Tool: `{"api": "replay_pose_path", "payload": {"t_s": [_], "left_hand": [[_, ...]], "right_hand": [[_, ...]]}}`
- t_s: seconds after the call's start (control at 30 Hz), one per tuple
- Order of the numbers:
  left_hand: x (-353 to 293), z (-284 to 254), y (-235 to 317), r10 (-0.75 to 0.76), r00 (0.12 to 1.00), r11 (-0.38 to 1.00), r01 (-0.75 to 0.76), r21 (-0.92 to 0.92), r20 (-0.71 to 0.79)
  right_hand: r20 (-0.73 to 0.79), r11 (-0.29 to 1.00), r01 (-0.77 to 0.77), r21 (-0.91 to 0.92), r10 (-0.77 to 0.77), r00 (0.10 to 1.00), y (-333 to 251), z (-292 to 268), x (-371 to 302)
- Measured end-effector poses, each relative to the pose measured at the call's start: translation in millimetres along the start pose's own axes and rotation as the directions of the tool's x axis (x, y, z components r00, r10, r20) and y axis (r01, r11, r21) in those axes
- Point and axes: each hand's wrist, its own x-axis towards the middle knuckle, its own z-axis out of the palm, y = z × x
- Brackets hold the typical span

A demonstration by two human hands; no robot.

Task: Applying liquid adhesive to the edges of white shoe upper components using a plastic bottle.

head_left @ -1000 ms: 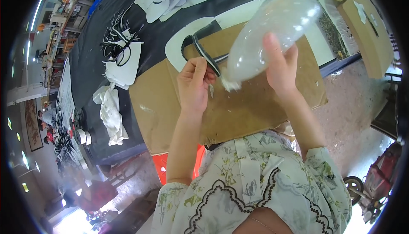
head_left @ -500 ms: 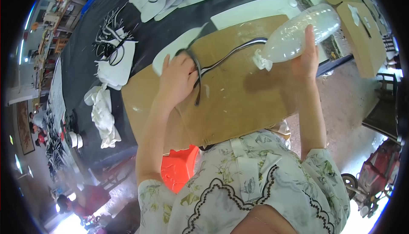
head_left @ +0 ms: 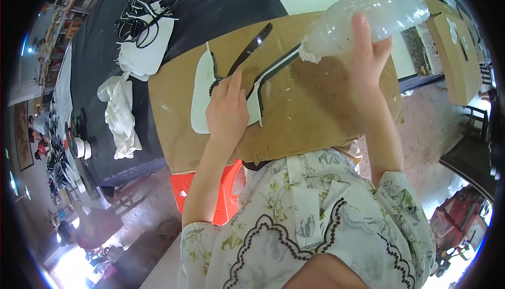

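Observation:
My right hand [head_left: 368, 49] grips a clear plastic bottle [head_left: 371, 13], tilted so that its whitish, crusted end points down and left. That end meets a black-and-white strip [head_left: 278, 68] on the brown cardboard [head_left: 315, 115]. Fingers stretched forward, my left hand [head_left: 227, 113] lies on a flat white cut piece [head_left: 201, 105] with a dark ragged edge. A glossy dark strip-like piece [head_left: 253, 46] slants away from its fingertips; whether the fingers touch it, I cannot tell. Part of the white piece is hidden beneath the hand.
White pieces with black cords [head_left: 142, 47] lie at left on the black-covered table [head_left: 210, 15], near a crumpled white cloth [head_left: 121, 118]. Cardboard forms [head_left: 455, 57] stand at right. A red plastic stool [head_left: 229, 197] is below the table edge. People are at far left.
My left hand has gone from grasping the dark strips to lying flat on the white piece, which is now nearer. The bottle's end has come onto the strip. The view has shifted somewhat.

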Motion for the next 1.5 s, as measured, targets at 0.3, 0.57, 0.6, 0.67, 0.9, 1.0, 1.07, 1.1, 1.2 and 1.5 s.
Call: {"api": "replay_pose_path", "payload": {"t_s": [0.3, 0.57, 0.6, 0.67, 0.9, 1.0, 1.07, 1.1, 1.2, 1.5], "left_hand": [[-1, 4, -11, -0.029, 0.999, 0.997, 0.032, -0.077, 0.038], [-6, 6, -59, 0.347, 0.938, 0.918, -0.339, -0.207, 0.004], [-10, 2, -61, 0.339, 0.941, 0.922, -0.331, -0.202, 0.005], [7, -19, -39, 0.195, 0.964, 0.96, -0.15, -0.237, 0.18], [-14, -4, -68, 0.385, 0.92, 0.915, -0.369, -0.16, 0.079], [11, -17, -32, 0.081, 0.948, 0.938, 0.032, -0.346, 0.308], [10, -15, -35, 0.079, 0.949, 0.943, 0.029, -0.332, 0.306], [8, -16, -38, 0.065, 0.949, 0.951, 0.035, -0.308, 0.307], [10, -17, -38, 0.062, 0.95, 0.94, 0.046, -0.337, 0.305], [3, -10, -40, 0.094, 0.98, 0.946, -0.033, -0.322, 0.176]], "right_hand": [[0.408, 0.888, 0.458, -0.035, -0.405, 0.818, -13, 64, -55], [0.531, 0.895, 0.437, 0.088, -0.414, 0.74, -4, 81, -62], [0.6, 0.863, 0.504, 0.05, -0.429, 0.675, -15, 85, -65], [0.569, 0.827, 0.561, -0.018, -0.453, 0.686, 3, 77, -50], [0.57, 0.805, 0.592, -0.022, -0.476, 0.669, -8, 72, -55], [0.359, 0.933, 0.341, -0.117, -0.28, 0.89, 28, 37, -13], [0.331, 0.912, 0.34, -0.23, -0.255, 0.908, 45, 13, 11], [0.366, 0.843, 0.438, -0.313, -0.318, 0.875, 41, 8, 19], [0.365, 0.935, 0.325, -0.145, -0.255, 0.896, 30, 37, -12], [0.309, 0.854, 0.439, -0.279, -0.352, 0.883, 51, -19, 38]]}}
